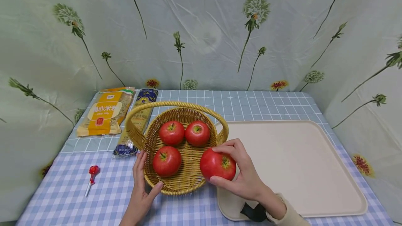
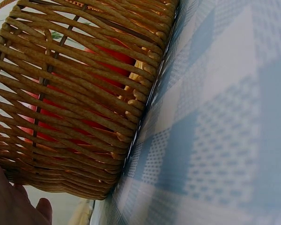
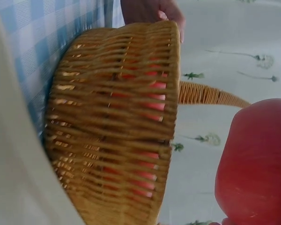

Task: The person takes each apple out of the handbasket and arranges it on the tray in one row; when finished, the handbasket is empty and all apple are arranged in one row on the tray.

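Observation:
A wicker basket (image 1: 188, 180) with a tall arched handle holds three red apples, one of them an apple (image 1: 167, 161) at its near left. My left hand (image 1: 139, 187) holds the near left side of the basket, fingers along the outer wall and thumb at the rim. Between the fingers and thumb of my right hand (image 1: 243, 173) is another red apple (image 1: 216, 165), above the basket's right rim. In the right wrist view this apple (image 3: 257, 164) appears large beside the basket (image 3: 117, 108). The left wrist view shows the woven wall (image 2: 79, 93) close up.
A beige tray (image 1: 292, 163) lies to the right, partly under my right forearm. Behind the basket's left side are a spaghetti pack (image 1: 125, 145) and a yellow grain bag (image 1: 105, 112). A red lollipop (image 1: 93, 172) lies at left on the checked cloth (image 1: 106, 208).

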`<act>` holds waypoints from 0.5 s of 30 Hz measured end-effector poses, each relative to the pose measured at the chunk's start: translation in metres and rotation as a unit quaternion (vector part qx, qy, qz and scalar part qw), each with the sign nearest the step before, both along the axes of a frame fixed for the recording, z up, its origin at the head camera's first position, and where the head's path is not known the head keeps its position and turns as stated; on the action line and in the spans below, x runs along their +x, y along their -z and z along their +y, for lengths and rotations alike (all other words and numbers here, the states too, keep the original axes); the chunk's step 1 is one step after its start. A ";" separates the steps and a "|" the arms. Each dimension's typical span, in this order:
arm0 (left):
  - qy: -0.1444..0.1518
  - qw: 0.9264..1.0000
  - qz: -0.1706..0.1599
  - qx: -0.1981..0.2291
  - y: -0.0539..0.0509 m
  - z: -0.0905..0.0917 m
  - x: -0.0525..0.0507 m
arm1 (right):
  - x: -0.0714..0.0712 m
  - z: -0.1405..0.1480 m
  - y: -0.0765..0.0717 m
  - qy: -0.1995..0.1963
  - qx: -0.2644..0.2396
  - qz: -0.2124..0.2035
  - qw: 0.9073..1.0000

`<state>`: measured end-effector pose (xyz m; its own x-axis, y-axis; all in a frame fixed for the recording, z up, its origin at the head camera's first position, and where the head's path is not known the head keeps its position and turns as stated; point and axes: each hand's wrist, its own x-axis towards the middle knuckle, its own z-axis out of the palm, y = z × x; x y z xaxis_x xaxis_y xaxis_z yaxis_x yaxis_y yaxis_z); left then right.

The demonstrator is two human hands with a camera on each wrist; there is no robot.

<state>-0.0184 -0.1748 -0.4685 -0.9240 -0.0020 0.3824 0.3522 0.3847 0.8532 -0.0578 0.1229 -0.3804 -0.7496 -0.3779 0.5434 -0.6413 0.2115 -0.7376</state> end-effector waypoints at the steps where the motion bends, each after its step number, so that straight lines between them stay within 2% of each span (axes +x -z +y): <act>1: 0.000 1.000 0.001 0.000 0.000 0.000 0.000 | -0.001 0.002 0.001 0.001 -0.004 0.003 1.000; 7: 0.000 1.000 -0.001 -0.002 -0.001 0.000 0.000 | -0.003 0.016 0.004 0.016 -0.015 0.000 1.000; 15: -0.007 1.000 -0.015 -0.002 -0.001 0.000 0.000 | -0.006 0.033 0.006 0.064 0.000 -0.023 0.998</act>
